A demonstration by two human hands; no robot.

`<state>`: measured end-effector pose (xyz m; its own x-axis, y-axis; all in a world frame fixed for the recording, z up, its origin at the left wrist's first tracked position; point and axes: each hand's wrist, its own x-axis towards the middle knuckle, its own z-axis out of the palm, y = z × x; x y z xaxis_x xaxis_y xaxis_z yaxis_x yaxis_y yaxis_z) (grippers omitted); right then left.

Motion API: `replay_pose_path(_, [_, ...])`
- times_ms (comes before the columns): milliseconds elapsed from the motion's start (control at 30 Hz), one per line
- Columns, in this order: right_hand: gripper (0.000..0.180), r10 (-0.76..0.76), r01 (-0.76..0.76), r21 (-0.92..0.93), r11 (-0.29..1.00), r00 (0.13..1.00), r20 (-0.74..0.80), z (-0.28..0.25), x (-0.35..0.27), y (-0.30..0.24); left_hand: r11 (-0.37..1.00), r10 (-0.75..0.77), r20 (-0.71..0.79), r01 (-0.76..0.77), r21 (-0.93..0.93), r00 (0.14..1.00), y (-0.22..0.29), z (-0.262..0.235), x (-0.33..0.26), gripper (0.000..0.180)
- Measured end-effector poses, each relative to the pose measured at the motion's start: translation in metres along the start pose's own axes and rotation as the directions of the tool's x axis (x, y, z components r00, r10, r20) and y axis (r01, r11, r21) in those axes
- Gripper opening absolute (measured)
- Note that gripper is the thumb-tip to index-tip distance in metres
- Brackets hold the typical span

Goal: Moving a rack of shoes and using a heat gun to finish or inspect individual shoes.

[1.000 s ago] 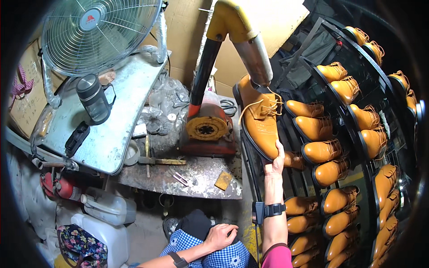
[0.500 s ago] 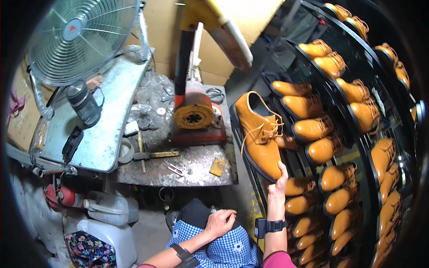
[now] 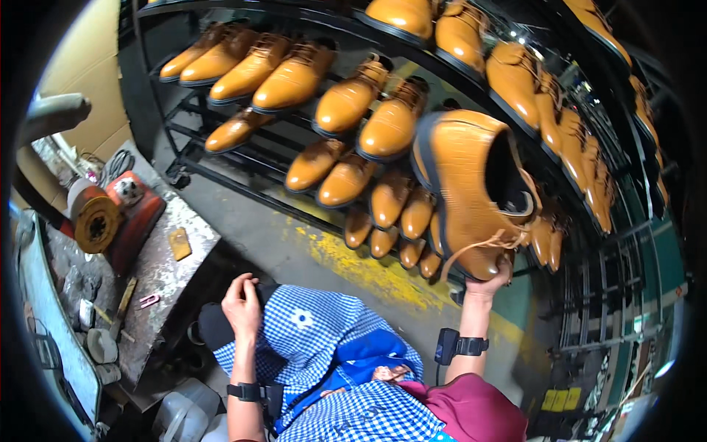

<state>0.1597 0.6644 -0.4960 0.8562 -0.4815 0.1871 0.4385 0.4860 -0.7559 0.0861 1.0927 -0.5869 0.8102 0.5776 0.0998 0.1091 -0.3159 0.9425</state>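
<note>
A tan lace-up leather shoe point(image 3: 468, 177) with a dark sole is raised at the right, its opening turned to the right and its lace hanging loose. My right hand point(image 3: 492, 278) grips it by the toe, with some of the fingers hidden behind it. Over my knee rests my left hand point(image 3: 243, 306), fingers loosely bent and holding nothing. Beneath that hand lies a blue-and-white checked apron point(image 3: 324, 317) covering my lap.
A black metal rack point(image 3: 243, 166) with several rows of tan shoes point(image 3: 298, 77) stretches across the far side and right. To the left, a worn workbench point(image 3: 158, 283) bears a red machine point(image 3: 140, 214), a yellowish block point(image 3: 179, 244) and a hammer point(image 3: 124, 306). Plastic jugs point(image 3: 184, 412) stand below it.
My view has swung right, from the bench toward the rack. The shoe has moved with my right hand and turned, its opening now facing right. My left hand stays on my lap.
</note>
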Motion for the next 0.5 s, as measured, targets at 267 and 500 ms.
replay_pose_path(267, [0.046, -0.074, 0.087, 0.032, 0.996, 0.953, -0.292, -0.095, -0.012, -0.054, 0.999, 0.003, 0.005, -0.003, 0.048, 1.0, -0.003, 0.007, -0.008, 0.019])
replay_pose_path(500, [0.039, -0.29, 0.18, -0.278, 0.943, 0.855, -0.429, -0.043, 0.065, -0.027, 0.999, 0.02, -0.011, -0.02, 0.05, 1.0, -0.012, 0.006, -0.008, 0.02])
